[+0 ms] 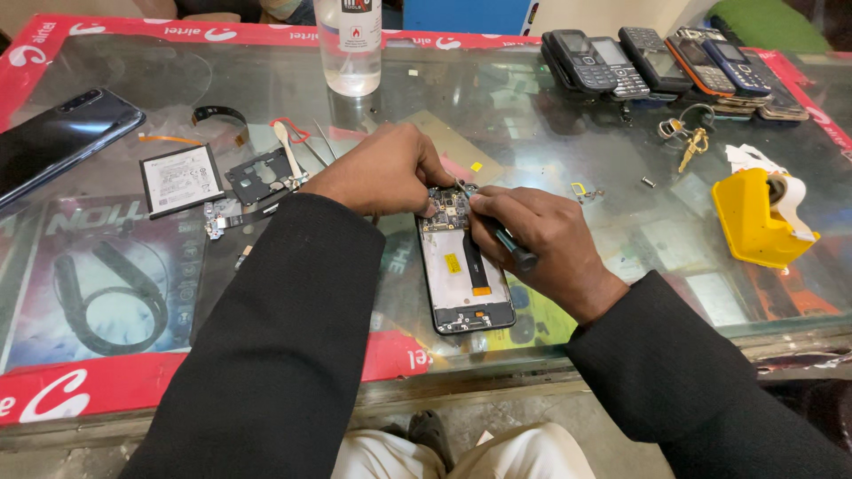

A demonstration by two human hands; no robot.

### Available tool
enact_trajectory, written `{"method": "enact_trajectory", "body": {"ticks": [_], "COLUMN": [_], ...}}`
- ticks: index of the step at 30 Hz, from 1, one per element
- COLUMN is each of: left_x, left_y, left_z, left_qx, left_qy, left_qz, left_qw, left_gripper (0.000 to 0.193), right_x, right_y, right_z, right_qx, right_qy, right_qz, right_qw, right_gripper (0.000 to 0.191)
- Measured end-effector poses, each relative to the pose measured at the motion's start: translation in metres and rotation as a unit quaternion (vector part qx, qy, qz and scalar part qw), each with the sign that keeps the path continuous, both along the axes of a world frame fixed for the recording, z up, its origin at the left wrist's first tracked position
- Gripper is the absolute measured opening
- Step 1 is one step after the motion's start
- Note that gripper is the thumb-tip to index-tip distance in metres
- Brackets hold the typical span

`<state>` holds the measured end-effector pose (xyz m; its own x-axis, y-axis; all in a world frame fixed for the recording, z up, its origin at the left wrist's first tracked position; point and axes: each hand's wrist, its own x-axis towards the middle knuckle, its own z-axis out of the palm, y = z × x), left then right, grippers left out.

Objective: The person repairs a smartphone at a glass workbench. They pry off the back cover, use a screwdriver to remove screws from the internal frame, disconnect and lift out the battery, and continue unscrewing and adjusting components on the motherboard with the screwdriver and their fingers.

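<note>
An opened smartphone (466, 284) lies back-up on the glass counter (550, 151), its circuit board showing at the top end. My left hand (386, 168) presses down on the phone's top left corner. My right hand (541, 244) grips a dark-handled screwdriver (508, 244) whose tip touches the board near the top. Both arms wear black sleeves.
A flat battery (180, 179), a black inner cover (264, 176) and small parts lie left of the phone. A dark phone (58, 137) sits far left, a clear bottle (350, 44) at the back, several keypad phones (657, 62) back right, keys (688, 142), a yellow tape dispenser (754, 217) right.
</note>
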<state>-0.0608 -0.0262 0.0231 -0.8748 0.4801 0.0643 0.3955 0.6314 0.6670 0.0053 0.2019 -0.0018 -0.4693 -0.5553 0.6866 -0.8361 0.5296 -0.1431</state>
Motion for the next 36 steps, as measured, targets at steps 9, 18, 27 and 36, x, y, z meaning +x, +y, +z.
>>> {"method": "enact_trajectory", "body": {"ticks": [9,18,27,36], "left_x": [-0.002,0.000,-0.005,0.013], "left_y": [-0.001,0.015,0.028,0.030], "left_z": [-0.002,-0.013,-0.026,-0.002], "left_qx": [0.009,0.033,-0.006,0.153], "left_qy": [-0.012,0.105,0.172,0.293], "left_qz": [-0.001,0.050,0.042,0.020], "left_qw": [1.000,0.993,0.984,0.944], "left_gripper": [0.043,0.022,0.014,0.008], "right_x": [-0.001,-0.027,-0.029,-0.028], "right_y": [0.003,0.009,0.006,0.000], "right_z": [-0.002,-0.005,-0.003,0.000], "right_qx": [-0.102,-0.366,-0.321,-0.309], "right_qy": [-0.087,-0.302,-0.330,-0.308], "right_qz": [-0.048,-0.067,-0.090,-0.094], "right_qw": [0.990,0.877,0.883,0.895], "right_gripper": [0.017,0.014,0.012,0.011]}}
